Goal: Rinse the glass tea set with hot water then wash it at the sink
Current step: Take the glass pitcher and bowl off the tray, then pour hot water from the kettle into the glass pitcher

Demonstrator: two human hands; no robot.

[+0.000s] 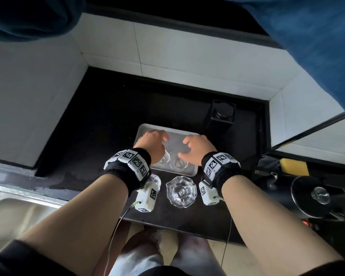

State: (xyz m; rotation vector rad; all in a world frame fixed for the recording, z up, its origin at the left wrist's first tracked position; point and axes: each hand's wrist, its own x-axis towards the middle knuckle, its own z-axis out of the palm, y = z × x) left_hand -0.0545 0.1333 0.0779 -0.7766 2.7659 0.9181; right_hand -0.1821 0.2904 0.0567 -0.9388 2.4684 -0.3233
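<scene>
From my feed the sink (12,208) sits at the lower left, its steel rim meeting the black counter (100,120). My left hand (154,142) hangs over the left part of the tray (147,128), knuckles up and fingers curled under. One small cup (164,158) stands in the tray just beneath its thumb side, but I cannot tell whether the hand grips it or only hovers against it. Below that wrist, on the counter in front of the tray, another glass piece (156,179) peeks out, mostly hidden by the wristband. A second small cup (178,164) stands in the tray's near edge, just beside the first, between my two hands. In front of it, off the tray, a fluted glass bowl (181,191) stands upright on the counter. My right hand (197,146) is over the tray's right part, fingers spread and loosely bent, holding nothing. Its lower fingertips are just above the second cup. Behind the tray's right corner stands a black canister (220,116). Farther right lie a yellow sponge (294,166) and a dark round lid (315,196) with a clear knob.
</scene>
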